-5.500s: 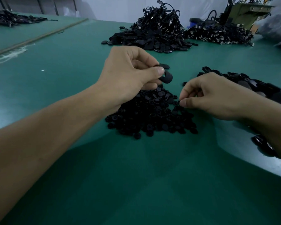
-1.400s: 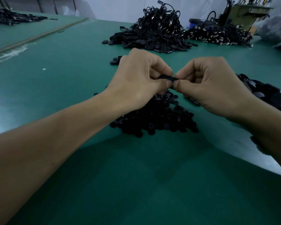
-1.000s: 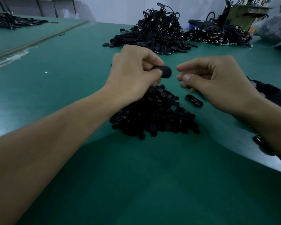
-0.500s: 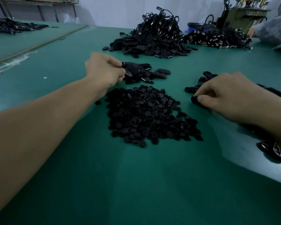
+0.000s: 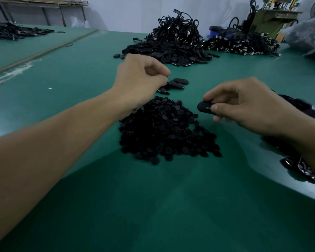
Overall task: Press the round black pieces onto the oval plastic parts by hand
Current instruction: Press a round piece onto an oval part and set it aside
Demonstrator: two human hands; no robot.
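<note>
Risen from the right-side heap (image 5: 298, 107) since half a second ago, the right hand (image 5: 247, 108) is now pinching an oval plastic part (image 5: 201, 107) between thumb and curled fingers, just above the pile of round black pieces (image 5: 167, 131). Farther off, the left hand (image 5: 140, 82) is hovering with fingers curled; whether it is holding anything, I cannot tell. Loose oval parts (image 5: 178, 84) are lying just beyond it

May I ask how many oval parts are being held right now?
1: the oval part pinched in the right hand; the left hand, fingers curled, might hide another.
</note>
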